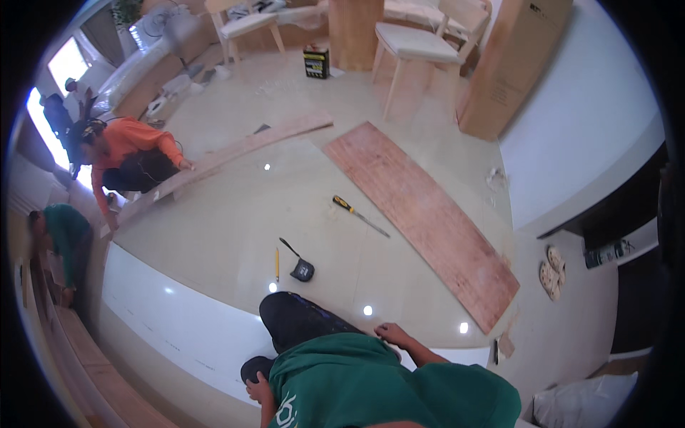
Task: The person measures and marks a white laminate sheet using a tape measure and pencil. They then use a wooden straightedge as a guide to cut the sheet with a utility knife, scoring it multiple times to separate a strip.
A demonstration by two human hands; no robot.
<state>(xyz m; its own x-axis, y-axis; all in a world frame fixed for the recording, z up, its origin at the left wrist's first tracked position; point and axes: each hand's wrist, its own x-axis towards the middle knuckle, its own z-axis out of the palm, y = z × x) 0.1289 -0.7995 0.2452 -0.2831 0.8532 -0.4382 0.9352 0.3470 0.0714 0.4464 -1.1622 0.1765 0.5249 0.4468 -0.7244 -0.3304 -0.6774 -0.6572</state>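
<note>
My left hand rests low beside my dark-clad leg, its fingers lying against a round dark shape, perhaps my shoe or knee. Over to the right, my right hand is held with loosely curled fingers and nothing visible in it. It hovers near the edge of a long white panel that runs beneath me. Ahead on the glossy floor lie a yellow pencil and a black tape measure. Farther off is a narrow-bladed tool with a yellow and black handle, next to a wide reddish wooden board.
A person in orange crouches at left, hands on a long narrow board. Another in green bends over planks. Chairs, a tall carton and a black can stand beyond; clogs lie right.
</note>
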